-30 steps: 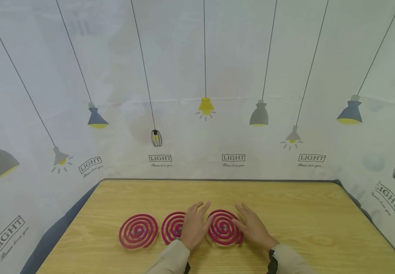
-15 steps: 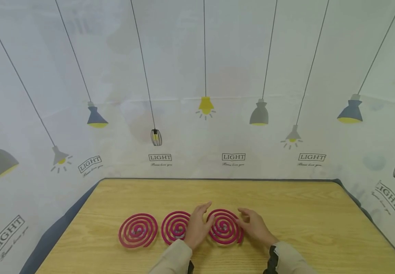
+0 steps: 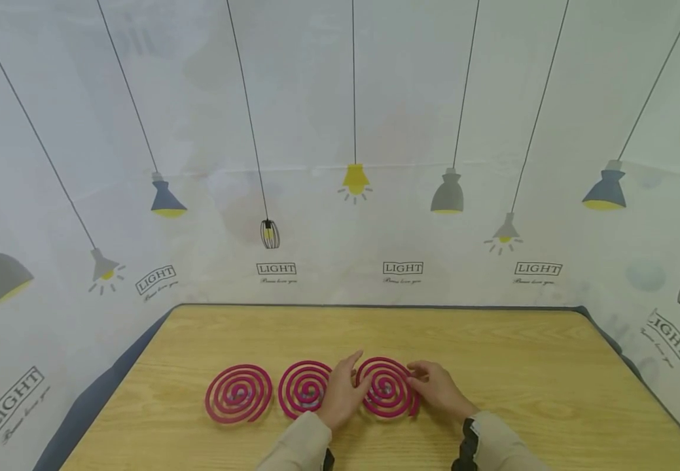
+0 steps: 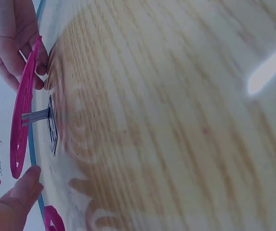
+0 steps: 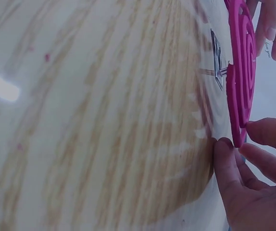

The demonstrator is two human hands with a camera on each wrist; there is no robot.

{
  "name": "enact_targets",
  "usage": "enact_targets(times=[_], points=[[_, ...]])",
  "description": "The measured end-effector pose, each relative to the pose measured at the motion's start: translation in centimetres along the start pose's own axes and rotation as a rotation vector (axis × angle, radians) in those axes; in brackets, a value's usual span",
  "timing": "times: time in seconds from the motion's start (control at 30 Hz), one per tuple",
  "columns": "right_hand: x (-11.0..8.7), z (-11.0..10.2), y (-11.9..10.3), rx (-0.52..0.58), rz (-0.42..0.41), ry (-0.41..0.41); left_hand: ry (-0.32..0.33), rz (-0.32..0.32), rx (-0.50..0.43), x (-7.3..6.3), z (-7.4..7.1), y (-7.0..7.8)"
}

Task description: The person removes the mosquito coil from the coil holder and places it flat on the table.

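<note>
I observe the rightmost magenta coil (image 3: 383, 386) on a metal stand (image 4: 52, 125) above the wooden table (image 3: 493, 340). The right hand (image 3: 441, 390) pinches its right rim; the left hand (image 3: 341, 394), relaxed, is by its left rim, contact undetermined. Two more coils (image 3: 238, 394) lie left.

1. Head view: table (image 3: 528, 373) softly and evenly lit; faint shadows cast beneath pink coils (image 3: 383, 384); small wall script (image 3: 401, 281) blurred.
2. Wrist views: bluish cast noted; white glare streak (image 4: 268, 72) reflected in each by the glossy table.
</note>
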State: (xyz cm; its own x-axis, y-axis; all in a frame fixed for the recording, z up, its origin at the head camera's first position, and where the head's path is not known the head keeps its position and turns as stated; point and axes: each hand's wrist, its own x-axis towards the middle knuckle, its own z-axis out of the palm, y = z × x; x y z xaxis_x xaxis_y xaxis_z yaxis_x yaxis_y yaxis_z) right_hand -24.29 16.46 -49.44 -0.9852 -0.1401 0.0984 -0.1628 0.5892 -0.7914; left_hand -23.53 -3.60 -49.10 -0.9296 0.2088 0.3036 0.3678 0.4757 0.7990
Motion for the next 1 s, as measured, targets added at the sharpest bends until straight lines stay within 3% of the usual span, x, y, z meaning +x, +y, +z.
enact_targets(times=[0.27,0.43,0.67,0.9,1.0], points=[[0.01,0.05,-0.11,0.000,0.029,-0.022,-0.029,-0.098,-0.036,-0.05,-0.31,-0.12],[0.02,-0.01,-0.25,0.011,0.058,-0.026,-0.028,-0.132,-0.028,-0.03,-0.25,-0.47],[0.02,-0.35,-0.16,0.067,0.038,-0.050,0.001,-0.164,-0.047,-0.02,-0.17,-0.24],[0.16,-0.60,0.24,0.135,0.035,-0.072,-0.005,-0.263,-0.192,-0.08,-0.08,-0.36],[0.20,-0.64,0.32,0.154,0.036,-0.074,0.002,-0.273,-0.199,-0.15,-0.04,-0.37]])
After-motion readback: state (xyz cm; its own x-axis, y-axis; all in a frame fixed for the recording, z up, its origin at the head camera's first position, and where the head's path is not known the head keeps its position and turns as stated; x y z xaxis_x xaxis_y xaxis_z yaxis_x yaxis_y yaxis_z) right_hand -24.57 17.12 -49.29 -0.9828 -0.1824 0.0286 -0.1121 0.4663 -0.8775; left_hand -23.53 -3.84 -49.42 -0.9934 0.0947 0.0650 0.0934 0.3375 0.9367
